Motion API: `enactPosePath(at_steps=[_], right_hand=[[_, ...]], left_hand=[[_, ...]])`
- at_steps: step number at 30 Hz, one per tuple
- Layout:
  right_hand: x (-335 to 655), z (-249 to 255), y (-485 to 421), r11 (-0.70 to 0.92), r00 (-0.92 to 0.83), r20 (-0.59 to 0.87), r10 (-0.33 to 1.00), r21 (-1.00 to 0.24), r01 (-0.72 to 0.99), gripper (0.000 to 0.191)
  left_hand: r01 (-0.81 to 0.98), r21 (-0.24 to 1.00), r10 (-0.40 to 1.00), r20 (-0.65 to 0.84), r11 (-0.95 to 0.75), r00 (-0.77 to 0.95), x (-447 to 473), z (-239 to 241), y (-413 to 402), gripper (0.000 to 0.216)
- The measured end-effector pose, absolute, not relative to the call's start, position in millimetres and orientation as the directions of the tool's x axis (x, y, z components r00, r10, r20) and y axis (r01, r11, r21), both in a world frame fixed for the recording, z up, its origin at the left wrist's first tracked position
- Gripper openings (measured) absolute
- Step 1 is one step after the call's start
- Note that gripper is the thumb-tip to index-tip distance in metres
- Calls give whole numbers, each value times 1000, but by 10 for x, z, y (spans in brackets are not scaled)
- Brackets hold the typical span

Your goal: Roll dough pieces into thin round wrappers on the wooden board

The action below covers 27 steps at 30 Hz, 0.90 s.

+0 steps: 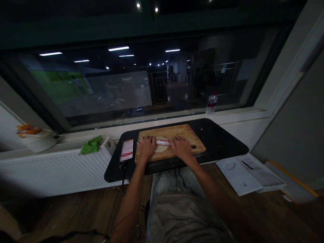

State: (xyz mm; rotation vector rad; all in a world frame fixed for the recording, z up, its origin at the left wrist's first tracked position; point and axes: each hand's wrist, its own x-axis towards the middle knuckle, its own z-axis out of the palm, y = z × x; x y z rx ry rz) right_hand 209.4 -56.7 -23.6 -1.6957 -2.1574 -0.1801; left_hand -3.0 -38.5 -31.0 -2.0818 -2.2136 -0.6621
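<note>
On a wooden cutting board (174, 132) lies a flat round of pale dough (159, 148). Across the dough rests a rolling pin (162, 142), light in colour with red and white printing. The left end of the pin is under my left hand (146, 145), whose fingers curl over it. My right hand (180, 145) closes over the other end in the same way. Only the middle of the pin shows between the hands, and part of the dough is hidden beneath it and my left hand.
The board sits on a black table (220, 141) by the window. A white-and-red packet (127, 149) lies left of the board. A green cloth (91, 145) is on the radiator, a plastic bottle (212, 104) on the sill. An open white box (250, 172) stands low at right.
</note>
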Motion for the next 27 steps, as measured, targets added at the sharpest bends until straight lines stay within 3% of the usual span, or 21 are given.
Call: enactPosePath(at_steps=[27], right_hand=[[2082, -253, -648, 262, -189, 393, 900, -139, 955, 47]], left_hand=[[964, 267, 954, 291, -5, -76, -32, -289, -418, 48]])
